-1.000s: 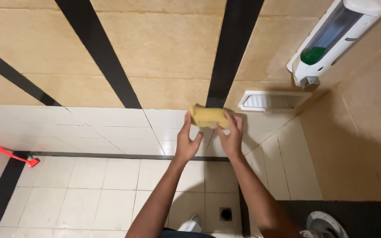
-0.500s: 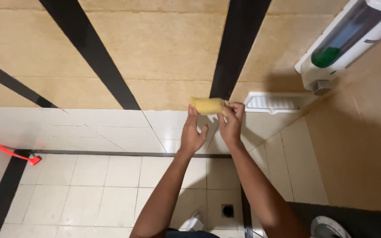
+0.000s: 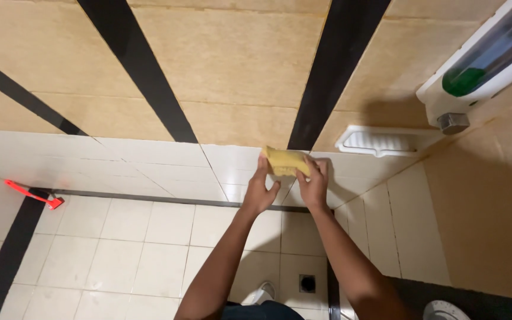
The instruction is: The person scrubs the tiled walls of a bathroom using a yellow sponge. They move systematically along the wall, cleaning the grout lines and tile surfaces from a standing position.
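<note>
against the far wall, where beige tile meets the white tile band, both hands hold a yellow sponge (image 3: 285,161) out at arm's length. the left hand (image 3: 260,191) pinches its left end between thumb and fingers, and the right hand (image 3: 314,185) grips the right end with fingers curled over the top edge, so the sponge is clamped between the two and lies roughly level (whether it touches the wall or sits just off it cannot be told from this angle). a black diagonal stripe (image 3: 336,71) runs up the wall just above it, and another black stripe (image 3: 137,71) lies further left. to the right, a white soap dish (image 3: 380,141) is fixed to the wall, with a white soap dispenser (image 3: 481,65) holding green liquid above it. near the left edge, a red-handled tool (image 3: 31,194) rests on the floor border. judging by this, the sponge is in hand and brought to the wall, but no suds or wet streaks show on the tiles, so any wiping looks barely begun.
</note>
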